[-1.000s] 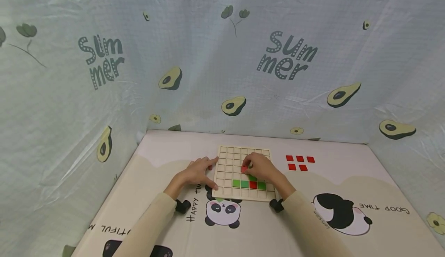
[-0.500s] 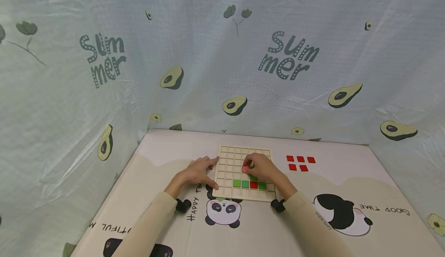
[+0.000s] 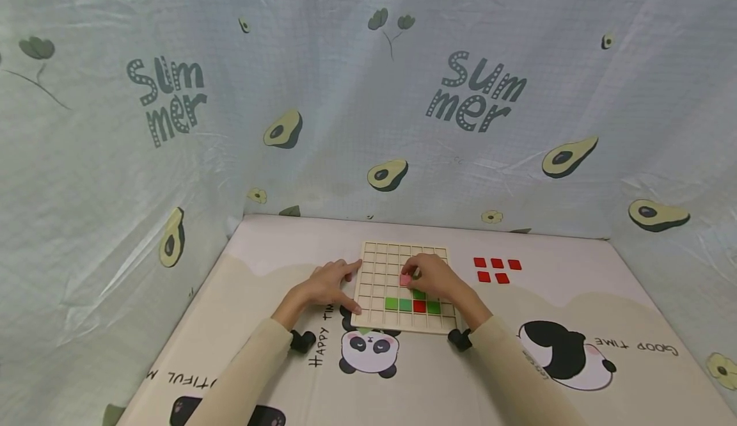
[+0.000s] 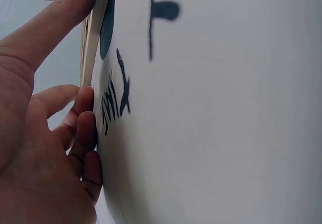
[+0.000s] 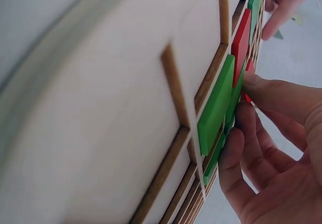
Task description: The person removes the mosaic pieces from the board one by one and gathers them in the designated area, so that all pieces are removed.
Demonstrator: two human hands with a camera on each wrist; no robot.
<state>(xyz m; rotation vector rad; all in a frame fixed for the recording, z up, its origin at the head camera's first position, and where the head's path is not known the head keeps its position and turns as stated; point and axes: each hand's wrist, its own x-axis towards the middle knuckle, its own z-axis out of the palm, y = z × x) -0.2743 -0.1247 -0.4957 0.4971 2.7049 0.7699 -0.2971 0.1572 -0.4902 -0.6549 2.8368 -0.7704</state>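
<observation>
A wooden grid board (image 3: 374,276) lies on the table. My left hand (image 3: 327,286) is at its left side, thumb and index finger spread and touching the edge; the left wrist view shows the thumb on the board's rim and the other fingers loosely bent beside it. Over the middle of the grid, my right hand (image 3: 433,277) pinches a small red square tile (image 3: 405,280) between thumb and fingers. Below it, a row holds a light green tile (image 3: 391,304), a teal tile (image 3: 405,305), another red tile (image 3: 419,306) and a green tile (image 3: 434,307). My right hand partly covers more green tiles.
Several loose red tiles (image 3: 496,263) lie on the table right of the board. The printed tablecloth (image 3: 426,375) shows pandas and lettering. A hanging sheet with avocado prints (image 3: 334,93) encloses the back and sides.
Both hands stay at the same spots. The pinched tile's face looks lighter and pinker than one second ago, as if its angle to the light has shifted slightly.
</observation>
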